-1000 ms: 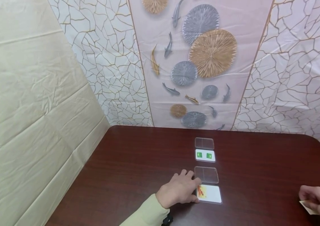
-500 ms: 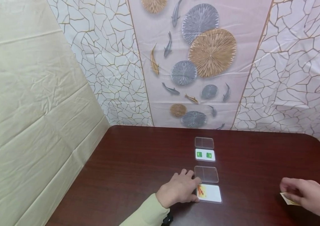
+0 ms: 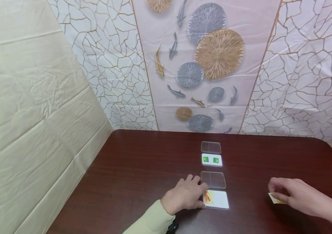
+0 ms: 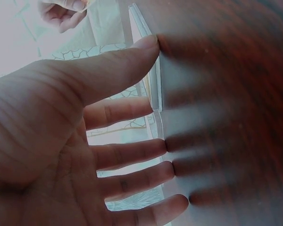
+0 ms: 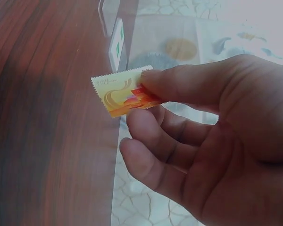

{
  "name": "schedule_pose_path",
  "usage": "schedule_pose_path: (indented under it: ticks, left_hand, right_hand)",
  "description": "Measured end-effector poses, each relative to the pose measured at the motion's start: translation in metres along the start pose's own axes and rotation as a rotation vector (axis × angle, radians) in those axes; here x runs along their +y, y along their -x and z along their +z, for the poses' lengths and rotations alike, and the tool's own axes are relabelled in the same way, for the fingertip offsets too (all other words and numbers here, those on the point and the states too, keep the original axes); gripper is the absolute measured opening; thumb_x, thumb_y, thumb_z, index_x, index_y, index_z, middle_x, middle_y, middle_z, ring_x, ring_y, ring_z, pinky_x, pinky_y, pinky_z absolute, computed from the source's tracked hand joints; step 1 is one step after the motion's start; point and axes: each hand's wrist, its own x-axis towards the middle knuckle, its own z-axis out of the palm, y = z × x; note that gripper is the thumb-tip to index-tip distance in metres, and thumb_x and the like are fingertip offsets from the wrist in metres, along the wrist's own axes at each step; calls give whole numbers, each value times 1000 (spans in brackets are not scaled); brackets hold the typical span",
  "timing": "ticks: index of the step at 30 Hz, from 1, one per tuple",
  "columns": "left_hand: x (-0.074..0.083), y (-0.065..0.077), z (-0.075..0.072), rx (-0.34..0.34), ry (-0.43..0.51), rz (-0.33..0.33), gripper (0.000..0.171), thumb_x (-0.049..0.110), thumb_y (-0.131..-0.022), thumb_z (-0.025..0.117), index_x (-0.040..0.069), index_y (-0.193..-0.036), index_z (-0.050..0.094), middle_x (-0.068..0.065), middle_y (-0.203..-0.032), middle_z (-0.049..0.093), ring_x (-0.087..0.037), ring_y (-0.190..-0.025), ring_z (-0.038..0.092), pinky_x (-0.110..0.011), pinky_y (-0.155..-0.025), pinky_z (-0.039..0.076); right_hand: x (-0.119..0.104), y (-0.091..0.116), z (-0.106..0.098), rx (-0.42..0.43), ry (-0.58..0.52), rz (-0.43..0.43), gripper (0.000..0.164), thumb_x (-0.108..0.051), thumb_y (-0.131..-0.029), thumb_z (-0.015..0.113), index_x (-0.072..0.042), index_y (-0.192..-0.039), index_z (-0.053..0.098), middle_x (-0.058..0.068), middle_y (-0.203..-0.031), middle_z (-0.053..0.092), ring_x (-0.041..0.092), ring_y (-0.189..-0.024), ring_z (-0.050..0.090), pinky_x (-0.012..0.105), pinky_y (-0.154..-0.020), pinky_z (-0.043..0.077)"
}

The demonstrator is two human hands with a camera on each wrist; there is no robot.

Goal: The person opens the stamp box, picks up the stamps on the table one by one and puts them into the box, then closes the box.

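Note:
My right hand (image 3: pixel 296 196) pinches a postage stamp (image 5: pixel 122 92) between thumb and fingers above the table, right of the cases. The stamp has perforated edges and a yellow and orange-red picture. My left hand (image 3: pixel 185 193) rests spread beside the nearer flat clear case, its thumb and index finger touching the case's left side. In that case's white base (image 3: pixel 220 199) lies one orange and yellow stamp (image 3: pixel 208 197), on the left half; plain white shows on the right half. Its clear lid (image 3: pixel 213 179) lies opened away from me.
Farther back lies a second opened case, with two green stamps (image 3: pixel 205 159) side by side on its white base and its clear lid (image 3: pixel 211 147) behind. The dark reddish-brown table (image 3: pixel 142 162) ends at a patterned cloth backdrop (image 3: pixel 218 97); a cream cloth (image 3: pixel 37 130) hangs at the left.
My right hand has moved left across the table with the stamp, closer to the cases. The left hand and both cases stay in place.

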Motion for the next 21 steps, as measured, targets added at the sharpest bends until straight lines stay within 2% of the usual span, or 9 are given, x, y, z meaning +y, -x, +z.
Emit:
schedule_pose_path:
  ticks: [8,13,21]
  left_hand:
    - [1,-1,1,5,-18,-9,53,57,-80,73,35,-126,59,3,-130,55,-16,-113,50,-36,-82,50]
    - [1,-1,0,2,-23,-14,53,57,-80,73,35,-126,58,3,-130,55,-16,-112,50,-37,-82,49]
    - [1,-1,0,-1,-25,-19,52,57,-81,73,35,-126,59,4,-130,55,-16,-113,50,-37,-84,49]
  right_hand:
    - [-13,-15,8,21,-50,-43,33,-7,-84,73,-33,-80,52,-26,-68,42,-10,-65,39,17,-56,30]
    - [-21,-26,11,-8,-58,-54,32,-9,-85,73,-32,-80,52,-26,-68,41,-10,-64,40,17,-57,32]
    - [-32,-41,13,-4,-76,-69,30,-9,-87,71,-32,-81,53,-25,-69,44,-9,-66,42,17,-58,33]
